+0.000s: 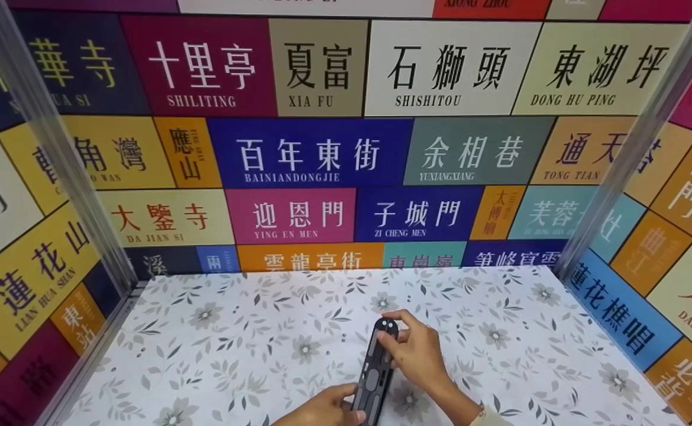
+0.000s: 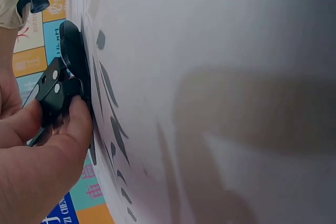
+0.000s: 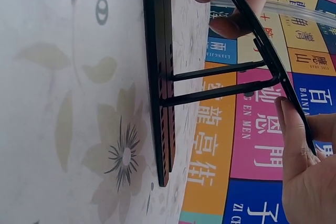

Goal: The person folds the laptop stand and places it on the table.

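Observation:
A black folding laptop stand [image 1: 372, 378] is on the patterned tabletop, pointing away from me. My left hand [image 1: 325, 407] grips its near end, with the thumb on top. At the far end my right hand [image 1: 422, 354] pinches the upper part between thumb and fingers. In the right wrist view, the stand's slotted base bars [image 3: 160, 82] are near the tabletop, and two thin struts [image 3: 220, 82] join them to the raised upper arm [image 3: 262, 40]. My left thumb and fingers [image 2: 79, 121] hold the hinged end in the left wrist view.
The white tabletop [image 1: 251, 331] has grey flowers and leaves printed on it. Colourful panels with Chinese lettering [image 1: 310, 151] stand behind and at both sides. Clear upright posts [image 1: 609, 142] rise at the back corners.

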Motion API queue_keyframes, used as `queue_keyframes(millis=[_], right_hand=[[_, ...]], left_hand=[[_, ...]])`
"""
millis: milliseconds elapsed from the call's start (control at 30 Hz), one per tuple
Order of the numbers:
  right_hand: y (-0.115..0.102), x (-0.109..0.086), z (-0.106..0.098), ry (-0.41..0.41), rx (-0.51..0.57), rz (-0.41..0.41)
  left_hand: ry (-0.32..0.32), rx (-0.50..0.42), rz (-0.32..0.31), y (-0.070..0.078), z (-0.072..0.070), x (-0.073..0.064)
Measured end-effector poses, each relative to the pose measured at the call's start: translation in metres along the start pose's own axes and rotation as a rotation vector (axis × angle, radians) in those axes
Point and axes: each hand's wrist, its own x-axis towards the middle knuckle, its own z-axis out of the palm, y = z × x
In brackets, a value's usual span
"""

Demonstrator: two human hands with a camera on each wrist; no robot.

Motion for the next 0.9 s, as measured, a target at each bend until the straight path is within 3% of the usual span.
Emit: queue_keyframes(millis=[233, 433, 567, 667, 800, 900], right_hand=[[0.001, -0.004, -0.001, 0.039, 0.017, 0.030], [0.002, -0.009, -0.001, 0.074, 0.035, 0.037], [0.002, -0.012, -0.001, 0.093, 0.034, 0.050], [0.002, -0.015, -0.001, 0.111, 0.047, 0.059], [0.003, -0.018, 0.000, 0.148, 0.072, 0.053], [0.003, -0.021, 0.001, 0.174, 0.077, 0.047]], left_hand=[[-0.046, 0.038, -0.087, 0.004, -0.010, -0.002], [-0.146, 0.004, -0.010, 0.005, -0.013, -0.003], [-0.162, 0.011, -0.046, -0.038, -0.046, 0.032], [-0.142, 0.067, -0.063, -0.047, -0.055, 0.041], [-0.123, 0.127, 0.003, -0.005, -0.028, 0.009], [-0.124, 0.112, 0.020, 0.005, -0.020, 0.000]])
